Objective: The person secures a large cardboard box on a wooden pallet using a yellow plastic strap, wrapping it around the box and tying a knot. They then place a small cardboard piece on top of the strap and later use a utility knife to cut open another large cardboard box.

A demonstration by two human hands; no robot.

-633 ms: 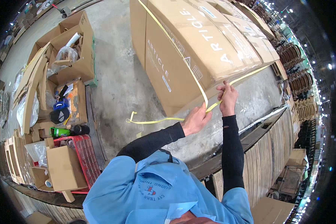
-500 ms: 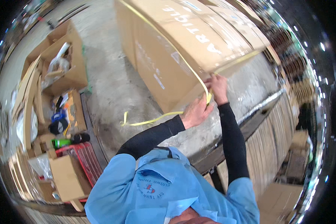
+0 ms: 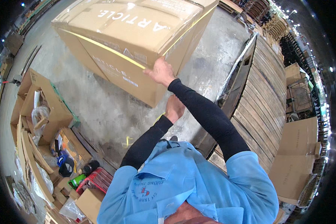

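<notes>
A large cardboard box (image 3: 112, 65) stands on the floor before me, with a yellow strap (image 3: 100, 45) running round its upper part, just below the top edge. My right hand (image 3: 162, 71) is at the box's near corner, its fingers closed on the strap. Lower and closer to my body, my left hand (image 3: 174, 108) is closed in a fist, partly behind my right forearm. A tail of the strap shows beside the left wrist, and its loose end lies on the floor. The left fingertips are mostly hidden.
At left are an open cardboard box (image 3: 50, 112) with plastic wrap inside, a blue-and-black tool (image 3: 66, 166), a green bottle (image 3: 77, 181) and a red crate (image 3: 97, 181). A slatted wooden platform (image 3: 257, 108) lies at right, with flat cardboard (image 3: 295, 160) beyond.
My hands have come apart: the left has drawn back toward my body, while the right stays by the box corner. The strap sits straighter along the box. The view has turned right.
</notes>
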